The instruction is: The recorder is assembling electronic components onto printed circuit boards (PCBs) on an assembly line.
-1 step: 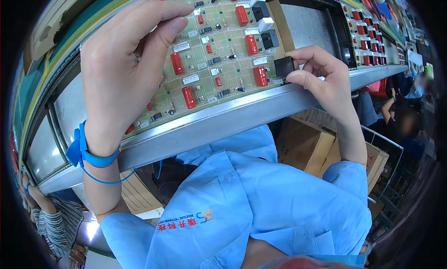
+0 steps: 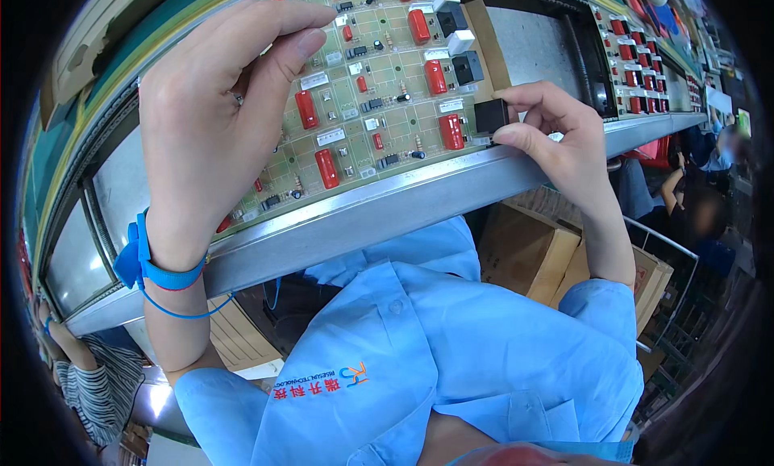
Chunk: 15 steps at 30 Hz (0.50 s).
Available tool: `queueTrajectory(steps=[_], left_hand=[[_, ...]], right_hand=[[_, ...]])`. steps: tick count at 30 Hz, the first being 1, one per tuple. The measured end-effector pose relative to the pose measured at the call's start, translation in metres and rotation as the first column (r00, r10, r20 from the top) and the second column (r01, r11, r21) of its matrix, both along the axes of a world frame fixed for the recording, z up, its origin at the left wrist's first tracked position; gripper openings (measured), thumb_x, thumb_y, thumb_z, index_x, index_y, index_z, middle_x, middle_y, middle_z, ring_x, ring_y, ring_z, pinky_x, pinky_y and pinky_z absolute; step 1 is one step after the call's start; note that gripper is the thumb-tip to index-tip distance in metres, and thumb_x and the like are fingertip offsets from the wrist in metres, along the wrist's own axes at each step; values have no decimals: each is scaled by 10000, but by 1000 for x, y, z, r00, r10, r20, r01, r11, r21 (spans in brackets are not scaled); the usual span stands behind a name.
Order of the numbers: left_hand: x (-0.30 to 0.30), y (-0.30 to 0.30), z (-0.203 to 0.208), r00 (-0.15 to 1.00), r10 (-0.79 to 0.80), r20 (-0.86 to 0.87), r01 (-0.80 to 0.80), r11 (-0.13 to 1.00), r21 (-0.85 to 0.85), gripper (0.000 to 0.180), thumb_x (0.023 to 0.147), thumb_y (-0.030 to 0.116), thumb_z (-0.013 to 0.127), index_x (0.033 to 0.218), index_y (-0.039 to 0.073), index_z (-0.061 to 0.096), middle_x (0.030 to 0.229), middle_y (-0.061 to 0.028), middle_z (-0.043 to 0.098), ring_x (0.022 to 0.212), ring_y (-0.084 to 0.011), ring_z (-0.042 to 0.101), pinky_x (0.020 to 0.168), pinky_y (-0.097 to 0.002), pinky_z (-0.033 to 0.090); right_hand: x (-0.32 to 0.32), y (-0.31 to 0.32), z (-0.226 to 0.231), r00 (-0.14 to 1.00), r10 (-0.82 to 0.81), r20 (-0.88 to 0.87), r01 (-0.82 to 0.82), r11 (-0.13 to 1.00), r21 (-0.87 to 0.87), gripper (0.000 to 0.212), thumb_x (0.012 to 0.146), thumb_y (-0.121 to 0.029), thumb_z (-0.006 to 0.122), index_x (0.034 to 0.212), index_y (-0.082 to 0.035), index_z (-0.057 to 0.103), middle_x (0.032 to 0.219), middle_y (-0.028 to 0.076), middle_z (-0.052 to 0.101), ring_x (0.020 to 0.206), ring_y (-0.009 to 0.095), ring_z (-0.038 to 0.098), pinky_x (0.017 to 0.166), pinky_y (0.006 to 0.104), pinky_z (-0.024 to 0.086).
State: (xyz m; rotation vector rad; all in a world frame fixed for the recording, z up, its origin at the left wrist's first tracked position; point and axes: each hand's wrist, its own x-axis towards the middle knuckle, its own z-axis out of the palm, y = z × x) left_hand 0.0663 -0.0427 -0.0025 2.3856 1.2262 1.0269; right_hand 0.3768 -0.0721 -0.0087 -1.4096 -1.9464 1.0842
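Note:
My right hand (image 2: 556, 131) pinches a black box-shaped component (image 2: 489, 116) between thumb and fingers. The component sits at the near right edge of the green circuit board panel (image 2: 339, 201), beside a red capacitor (image 2: 451, 132). Over the panel's left part hovers my left hand (image 2: 222, 95), wearing a blue wrist strap (image 2: 173, 274) with a cord. Its index finger and thumb come close together and the other fingers curl underneath, hidden; whatever they hold cannot be made out. Two more black components with white tops (image 2: 459, 42) stand in line farther back along the right edge.
A metal rail (image 2: 419, 185) runs along the conveyor's near side. Brown cardboard (image 2: 490, 47) lies right of the panel, and another populated board (image 2: 633, 63) stands farther right. Cardboard boxes (image 2: 524, 248) are below the rail. Other people sit at far left (image 2: 101, 381) and far right (image 2: 689, 204).

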Motion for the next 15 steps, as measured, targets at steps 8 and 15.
queueTrajectory(steps=[8,15], left_hand=[[-2,1,3,999,-22,-49,24,999,29,201,886,51,663,1082,32,705,933,-85,694,844,-146,640,740,-240,493],[-2,-1,4,997,-35,-63,35,999,-1,197,887,54,661,1078,35,707,938,-83,696,849,-150,642,742,-245,494]], right_hand=[[-7,-5,7,956,58,287,-130,962,239,280,769,-151,778,1004,-30,686,815,58,666,578,123,566,534,245,455],[-8,-3,6,934,92,347,-220,910,351,272,760,-156,775,993,-40,698,817,75,664,609,174,608,546,271,483]])
